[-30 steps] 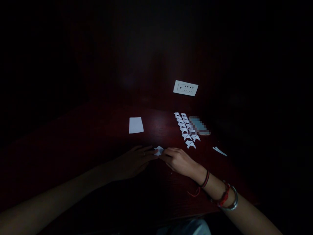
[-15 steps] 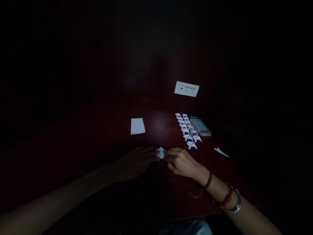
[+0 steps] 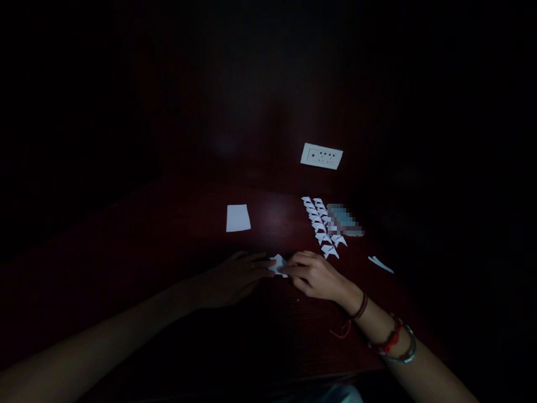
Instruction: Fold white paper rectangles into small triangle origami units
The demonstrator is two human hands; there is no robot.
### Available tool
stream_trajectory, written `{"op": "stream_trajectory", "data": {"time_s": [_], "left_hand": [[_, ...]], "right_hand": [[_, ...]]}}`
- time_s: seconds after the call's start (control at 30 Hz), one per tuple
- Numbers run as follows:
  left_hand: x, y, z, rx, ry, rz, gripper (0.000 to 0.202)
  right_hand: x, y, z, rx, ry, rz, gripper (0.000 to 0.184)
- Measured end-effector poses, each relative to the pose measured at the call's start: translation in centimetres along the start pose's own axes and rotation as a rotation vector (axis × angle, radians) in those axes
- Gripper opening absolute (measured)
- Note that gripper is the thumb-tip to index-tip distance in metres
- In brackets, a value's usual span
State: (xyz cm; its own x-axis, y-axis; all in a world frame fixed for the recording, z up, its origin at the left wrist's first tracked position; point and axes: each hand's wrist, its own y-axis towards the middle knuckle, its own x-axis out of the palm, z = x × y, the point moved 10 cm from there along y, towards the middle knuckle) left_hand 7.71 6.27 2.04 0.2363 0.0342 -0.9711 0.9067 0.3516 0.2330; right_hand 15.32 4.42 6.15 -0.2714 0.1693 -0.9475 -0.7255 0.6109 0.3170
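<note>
A small piece of folded white paper [image 3: 278, 264] lies on the dark red table before me, with a pointed upper edge. My left hand [image 3: 237, 278] reaches in from the left in shadow, its fingertips holding the paper's left side. At the right side, the bent fingers of my right hand [image 3: 316, 274] are closed on the paper and cover part of it. Beyond my right hand, several folded white paper pieces [image 3: 323, 238] lie in two slanting rows. A flat white sheet [image 3: 238, 218] rests farther back, above my left hand.
A phone [image 3: 346, 219] with a blurred-out screen lies against the paper rows. Thin white strips [image 3: 381, 264] are at the right. A white socket panel [image 3: 321, 156] is on the wall behind the table [image 3: 201, 218]. The surroundings are very dark.
My right fingers have shifted slightly on the folded paper, and more of its lower right edge shows. My left hand stays nearly in place. The whole view has moved a little.
</note>
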Motion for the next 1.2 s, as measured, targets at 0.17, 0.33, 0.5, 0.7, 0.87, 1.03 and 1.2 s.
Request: {"op": "stream_trajectory", "data": {"time_s": [0.17, 0.33, 0.5, 0.7, 0.87, 1.03, 1.2], "left_hand": [[-0.4, 0.3, 0.2, 0.000, 0.022, 0.004, 0.050], [-0.4, 0.2, 0.2, 0.021, 0.032, 0.025, 0.050], [-0.1, 0.1, -0.1, 0.026, 0.015, 0.025, 0.049], [-0.5, -0.3, 0.1, 0.044, -0.092, 0.058, 0.045], [-1.1, 0.0, 0.0, 0.021, -0.155, 0.090, 0.048], [-1.0, 0.1, 0.6, 0.081, -0.113, 0.064, 0.049], [-1.0, 0.0, 0.7, 0.085, -0.027, 0.067, 0.055]], "right_hand": [[0.8, 0.5, -0.8, -0.037, -0.060, -0.095, 0.026], [0.9, 0.4, -0.9, -0.038, -0.087, -0.116, 0.022], [0.5, -0.2, -0.1, -0.008, -0.022, -0.053, 0.020], [-0.9, -0.5, 1.6, 0.052, 0.144, 0.105, 0.028], [0.0, -0.3, 1.3, 0.018, 0.119, -0.008, 0.026], [0.0, 0.0, 1.0, 0.010, 0.101, -0.024, 0.027], [0.5, 0.5, 0.5, -0.022, 0.045, -0.047, 0.025]]}}
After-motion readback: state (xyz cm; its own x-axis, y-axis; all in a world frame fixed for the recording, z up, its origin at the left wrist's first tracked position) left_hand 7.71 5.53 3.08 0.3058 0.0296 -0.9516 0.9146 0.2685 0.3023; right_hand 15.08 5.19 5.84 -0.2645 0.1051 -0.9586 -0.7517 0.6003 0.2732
